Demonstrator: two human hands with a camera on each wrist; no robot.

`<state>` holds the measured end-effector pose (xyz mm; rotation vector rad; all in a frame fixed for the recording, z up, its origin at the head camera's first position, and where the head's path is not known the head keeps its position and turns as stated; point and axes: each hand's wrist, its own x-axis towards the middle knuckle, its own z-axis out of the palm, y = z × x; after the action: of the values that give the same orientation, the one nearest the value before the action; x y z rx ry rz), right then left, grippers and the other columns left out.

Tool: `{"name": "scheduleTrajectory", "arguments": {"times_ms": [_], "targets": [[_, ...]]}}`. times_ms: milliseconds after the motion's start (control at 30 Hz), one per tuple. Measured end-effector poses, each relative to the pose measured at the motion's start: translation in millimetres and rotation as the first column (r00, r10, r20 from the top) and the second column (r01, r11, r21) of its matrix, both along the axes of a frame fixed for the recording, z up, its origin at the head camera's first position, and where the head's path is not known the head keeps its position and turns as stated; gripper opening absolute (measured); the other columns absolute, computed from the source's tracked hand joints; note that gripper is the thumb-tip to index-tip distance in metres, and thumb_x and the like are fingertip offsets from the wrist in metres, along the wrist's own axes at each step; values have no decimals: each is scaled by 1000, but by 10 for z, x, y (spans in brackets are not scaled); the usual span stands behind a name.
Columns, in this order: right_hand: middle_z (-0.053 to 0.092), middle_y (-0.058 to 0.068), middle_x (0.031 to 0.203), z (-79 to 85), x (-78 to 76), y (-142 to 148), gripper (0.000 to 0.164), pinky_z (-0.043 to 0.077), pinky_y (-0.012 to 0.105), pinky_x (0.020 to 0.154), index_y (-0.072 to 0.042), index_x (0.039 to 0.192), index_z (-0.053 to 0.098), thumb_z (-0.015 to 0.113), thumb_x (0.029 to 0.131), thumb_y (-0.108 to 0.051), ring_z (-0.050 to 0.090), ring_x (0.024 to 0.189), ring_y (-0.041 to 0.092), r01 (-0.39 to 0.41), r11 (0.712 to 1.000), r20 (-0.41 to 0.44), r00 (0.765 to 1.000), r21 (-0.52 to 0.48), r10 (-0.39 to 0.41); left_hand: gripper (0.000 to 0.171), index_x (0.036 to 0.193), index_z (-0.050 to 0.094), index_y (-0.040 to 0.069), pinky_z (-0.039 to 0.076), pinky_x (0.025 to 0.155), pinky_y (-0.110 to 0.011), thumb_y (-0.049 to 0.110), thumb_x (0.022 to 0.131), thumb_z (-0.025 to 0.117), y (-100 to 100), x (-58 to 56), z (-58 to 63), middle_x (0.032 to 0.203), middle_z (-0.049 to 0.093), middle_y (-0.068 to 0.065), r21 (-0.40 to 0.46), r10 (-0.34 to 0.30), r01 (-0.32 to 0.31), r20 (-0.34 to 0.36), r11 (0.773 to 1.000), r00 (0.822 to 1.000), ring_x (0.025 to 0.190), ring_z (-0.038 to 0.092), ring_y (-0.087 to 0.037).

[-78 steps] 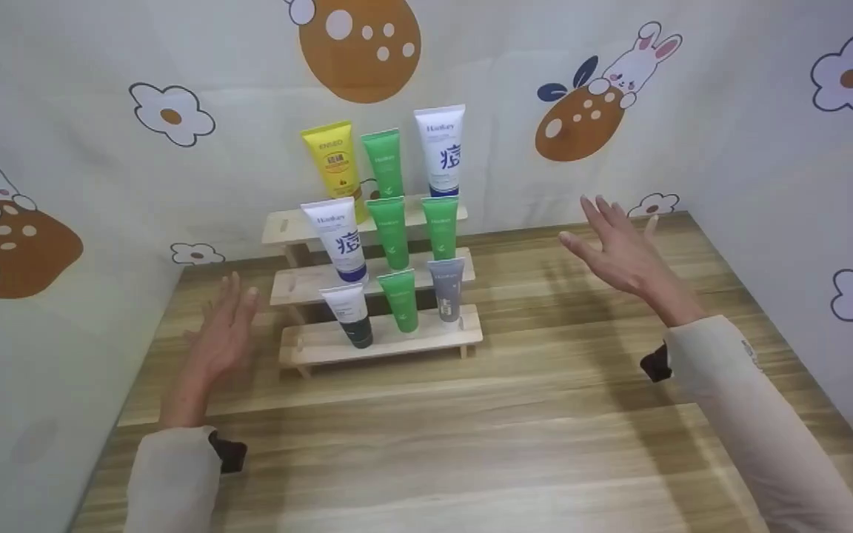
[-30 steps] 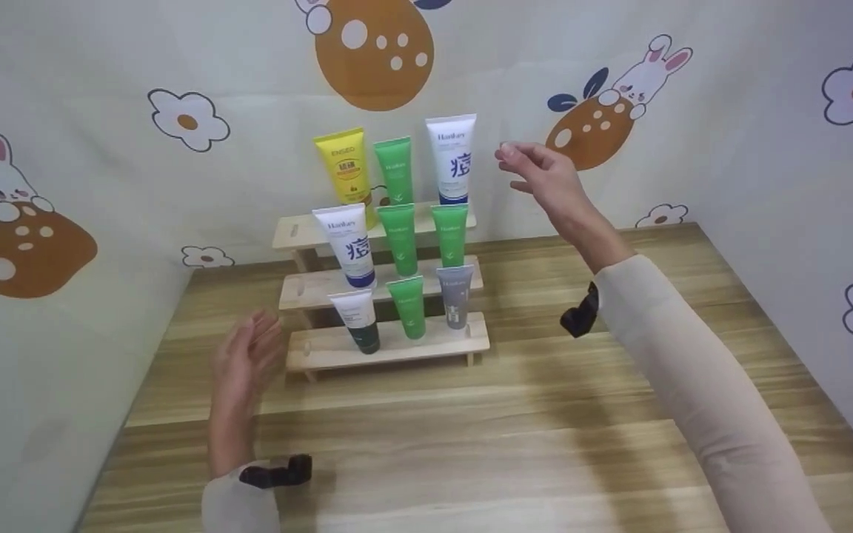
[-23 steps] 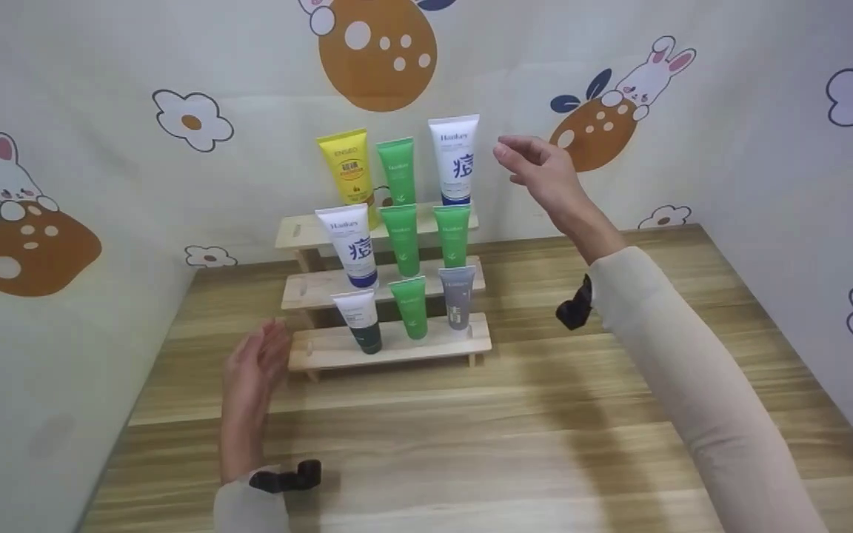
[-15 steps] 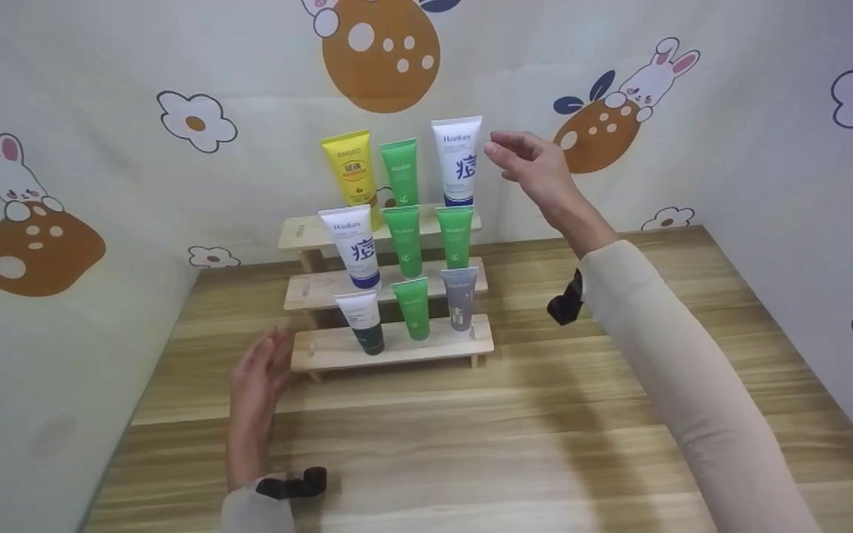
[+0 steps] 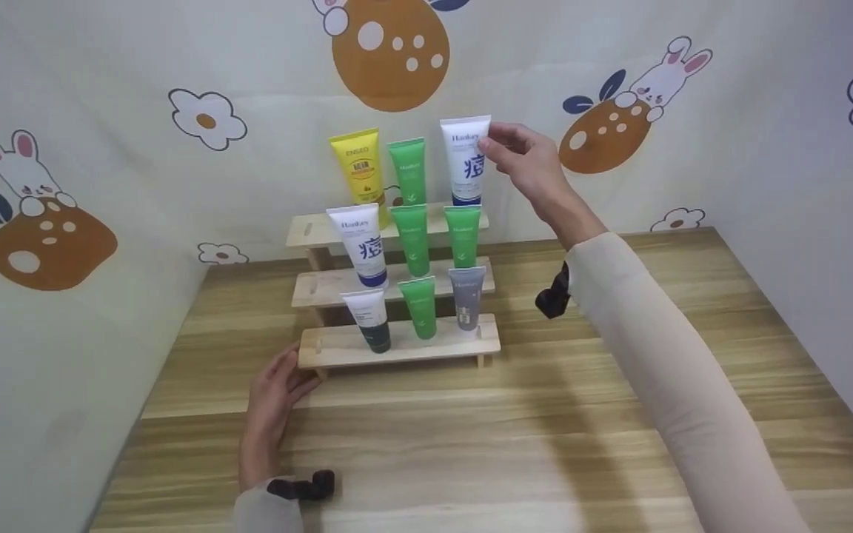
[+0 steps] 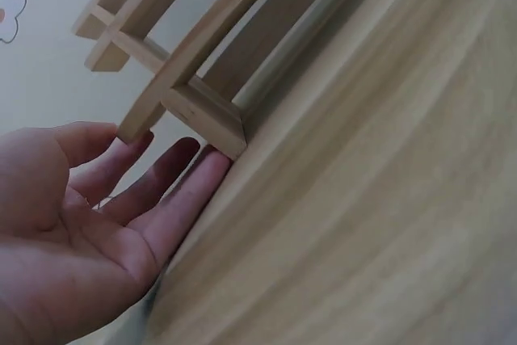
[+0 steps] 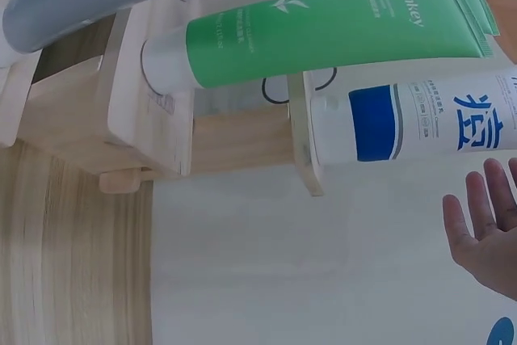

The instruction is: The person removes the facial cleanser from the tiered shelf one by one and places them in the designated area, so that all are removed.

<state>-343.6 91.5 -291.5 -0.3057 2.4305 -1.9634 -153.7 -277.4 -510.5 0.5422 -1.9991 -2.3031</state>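
Note:
A three-tier wooden display rack (image 5: pixel 308 289) holds several squeeze tubes standing on their caps. My left hand (image 5: pixel 272 396) is at the left end of the lowest tier; in the left wrist view its thumb and fingers (image 6: pixel 182 199) pinch the tip of the shelf board. My right hand (image 5: pixel 534 166) is beside the white-and-blue tube (image 5: pixel 465 159) on the top tier. In the head view its thumb overlaps the tube's right edge. The right wrist view shows the fingers (image 7: pixel 478 199) spread, with a small gap to the tube.
A yellow tube (image 5: pixel 358 166) and a green tube (image 5: pixel 406 170) share the top tier. Another white-and-blue tube (image 5: pixel 358 244) and two green ones stand on the middle tier. Below are a white-and-dark-green tube (image 5: pixel 369 320), a green tube (image 5: pixel 419 307) and a grey tube (image 5: pixel 467 297). Printed cloth (image 5: pixel 271 52) hangs behind.
My right hand has moved left from the table's right side up to the top white-and-blue tube. My left hand has moved in to the lowest shelf's left end. The tubes keep their places.

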Motion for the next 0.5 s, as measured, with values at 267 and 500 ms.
{"name": "scheduleTrajectory", "arguments": {"times_ms": [267, 500], "targets": [[60, 3, 137, -41, -27, -36, 48, 48, 31, 117, -17, 137, 59, 70, 94, -34, 56, 127, 15, 1, 1000, -2, 1000, -18, -1, 50, 146, 45, 0, 64, 92, -29, 22, 103, 57, -7, -4, -62, 116, 67, -3, 20, 19, -18, -30, 1000, 999, 96, 72, -9], [60, 1, 137, -50, -37, -80, 48, 48, 29, 116, -18, 138, 58, 70, 94, -32, 58, 125, 14, 13, 1000, 2, 1000, 5, -13, 50, 147, 45, 0, 63, 95, -31, 22, 103, 57, -13, 13, -78, 126, 64, -12, 7, 1, 0, -37, 1000, 999, 98, 72, -10]]}}
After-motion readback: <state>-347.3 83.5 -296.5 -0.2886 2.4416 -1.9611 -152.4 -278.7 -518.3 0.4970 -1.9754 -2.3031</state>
